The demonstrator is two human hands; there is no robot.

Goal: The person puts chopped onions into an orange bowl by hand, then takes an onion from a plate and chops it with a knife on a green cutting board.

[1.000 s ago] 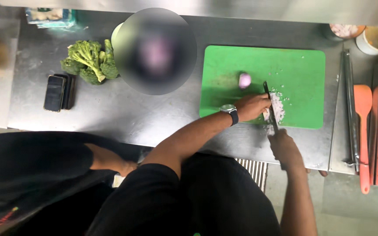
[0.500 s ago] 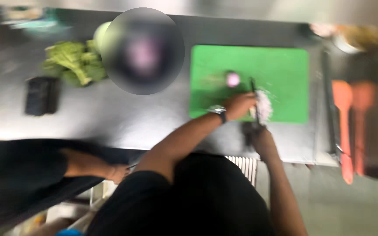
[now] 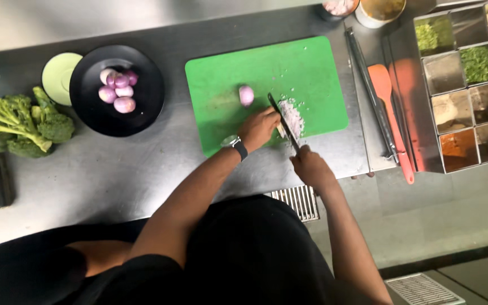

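Chopped pale shallot bits (image 3: 292, 116) lie in a small heap on the green plastic cutting board (image 3: 312, 68), near the board's front edge, toward its right side. The right hand (image 3: 310, 165) is closed around the handle of a dark-bladed kitchen knife (image 3: 283, 121), whose blade lies across the heap. The left hand (image 3: 259, 127) rests curled on the board just beside the blade, fingers bent over a small piece. A peeled pink shallot half (image 3: 246, 95) sits near the board's middle. Toward the steel tabletop's left edge stands a black round plate (image 3: 86, 104) holding whole shallots (image 3: 117, 90), with green broccoli florets (image 3: 21, 124) beyond it.
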